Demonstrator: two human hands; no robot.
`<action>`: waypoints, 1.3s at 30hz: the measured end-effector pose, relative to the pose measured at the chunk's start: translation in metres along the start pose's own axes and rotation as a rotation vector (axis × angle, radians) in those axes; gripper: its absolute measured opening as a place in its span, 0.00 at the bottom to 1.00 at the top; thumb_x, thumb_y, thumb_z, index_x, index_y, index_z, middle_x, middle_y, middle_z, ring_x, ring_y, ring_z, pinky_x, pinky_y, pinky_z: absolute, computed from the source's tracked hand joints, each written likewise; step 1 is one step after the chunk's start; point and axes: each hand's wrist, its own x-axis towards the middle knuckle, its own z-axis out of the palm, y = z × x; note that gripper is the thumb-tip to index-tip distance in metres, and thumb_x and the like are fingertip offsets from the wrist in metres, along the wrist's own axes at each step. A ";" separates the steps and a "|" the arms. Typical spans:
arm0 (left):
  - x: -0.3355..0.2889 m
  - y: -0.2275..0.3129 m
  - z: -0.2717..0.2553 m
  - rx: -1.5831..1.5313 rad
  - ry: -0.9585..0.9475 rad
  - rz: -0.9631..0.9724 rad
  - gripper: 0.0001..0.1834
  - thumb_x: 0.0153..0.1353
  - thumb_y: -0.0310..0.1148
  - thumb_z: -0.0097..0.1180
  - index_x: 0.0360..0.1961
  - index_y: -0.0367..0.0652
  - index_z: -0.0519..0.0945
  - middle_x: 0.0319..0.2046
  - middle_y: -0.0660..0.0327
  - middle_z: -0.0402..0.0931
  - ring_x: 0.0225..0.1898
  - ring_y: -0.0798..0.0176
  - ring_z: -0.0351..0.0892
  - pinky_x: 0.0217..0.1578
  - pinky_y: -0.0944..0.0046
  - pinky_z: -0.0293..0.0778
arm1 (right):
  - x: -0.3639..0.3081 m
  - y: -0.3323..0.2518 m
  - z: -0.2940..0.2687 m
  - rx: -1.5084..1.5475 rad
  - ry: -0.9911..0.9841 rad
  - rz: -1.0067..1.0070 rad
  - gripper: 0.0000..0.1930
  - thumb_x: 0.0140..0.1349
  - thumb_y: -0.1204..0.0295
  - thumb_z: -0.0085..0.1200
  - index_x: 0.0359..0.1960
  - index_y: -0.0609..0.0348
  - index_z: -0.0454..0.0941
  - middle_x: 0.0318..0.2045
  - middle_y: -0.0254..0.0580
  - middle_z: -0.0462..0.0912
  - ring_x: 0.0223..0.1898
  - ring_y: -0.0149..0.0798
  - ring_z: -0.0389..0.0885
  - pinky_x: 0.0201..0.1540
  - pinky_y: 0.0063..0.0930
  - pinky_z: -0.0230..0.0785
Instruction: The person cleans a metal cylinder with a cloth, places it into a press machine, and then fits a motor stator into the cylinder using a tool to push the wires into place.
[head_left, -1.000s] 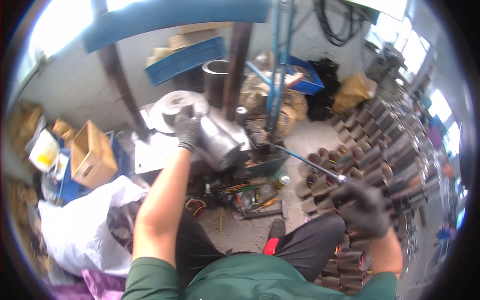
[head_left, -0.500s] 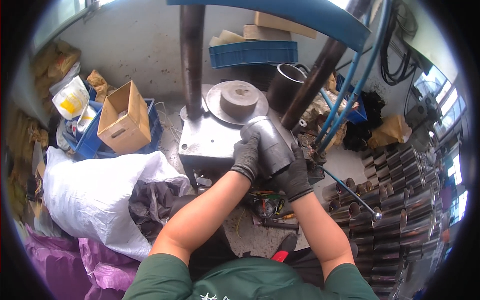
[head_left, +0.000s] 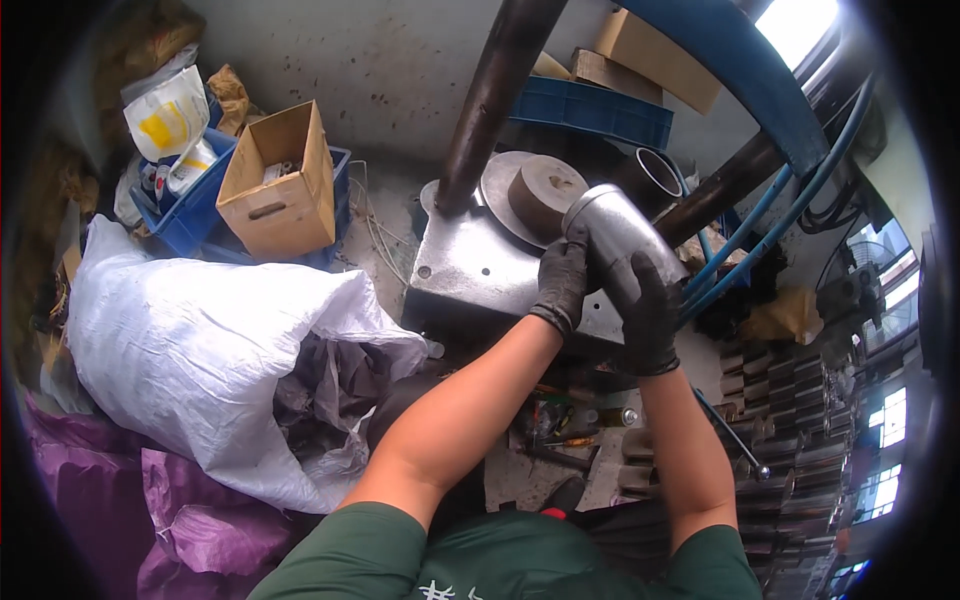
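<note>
Two Hands on the Metal Cylinder (head_left: 618,232)!

Head view: the left hand (head_left: 563,283) has its grip around the cylinder's left side, the right hand (head_left: 650,318) holding the lower right! It's tilted, over the metal platform (head_left: 455,262), just beside the round block (head_left: 545,200). A white sack (head_left: 200,340) slumps far left.

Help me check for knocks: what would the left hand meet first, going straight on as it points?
The silvery metal cylinder, which the left hand touches. Beyond it, perhaps the dark open-ended tube, though depth is unclear.
</note>
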 end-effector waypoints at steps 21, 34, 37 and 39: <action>0.031 0.010 0.008 0.354 -0.029 0.355 0.12 0.72 0.37 0.61 0.48 0.41 0.81 0.35 0.64 0.82 0.32 0.68 0.81 0.33 0.66 0.76 | 0.282 0.020 0.088 -0.390 -0.849 -0.444 0.27 0.60 0.77 0.64 0.58 0.28 0.83 0.50 0.44 0.82 0.55 0.48 0.83 0.61 0.40 0.78; 0.007 0.057 -0.017 0.400 0.064 0.457 0.20 0.71 0.43 0.62 0.34 0.33 0.83 0.25 0.56 0.82 0.29 0.61 0.80 0.37 0.59 0.76 | 0.152 -0.007 0.042 0.659 0.196 -0.057 0.16 0.72 0.65 0.54 0.53 0.62 0.80 0.46 0.49 0.87 0.45 0.46 0.88 0.52 0.40 0.81; -0.009 0.059 -0.019 0.538 0.031 0.460 0.21 0.72 0.43 0.61 0.32 0.33 0.82 0.23 0.57 0.80 0.26 0.63 0.77 0.35 0.59 0.76 | 0.027 0.002 0.021 0.882 -0.306 0.023 0.20 0.79 0.64 0.50 0.63 0.64 0.76 0.54 0.49 0.85 0.49 0.43 0.88 0.55 0.39 0.83; -0.024 0.062 -0.011 0.594 -0.030 0.445 0.21 0.72 0.44 0.61 0.33 0.33 0.83 0.22 0.58 0.80 0.26 0.64 0.77 0.34 0.60 0.76 | -0.058 -0.001 0.011 0.781 -0.572 0.134 0.18 0.75 0.72 0.54 0.62 0.65 0.77 0.55 0.49 0.85 0.53 0.41 0.87 0.59 0.39 0.81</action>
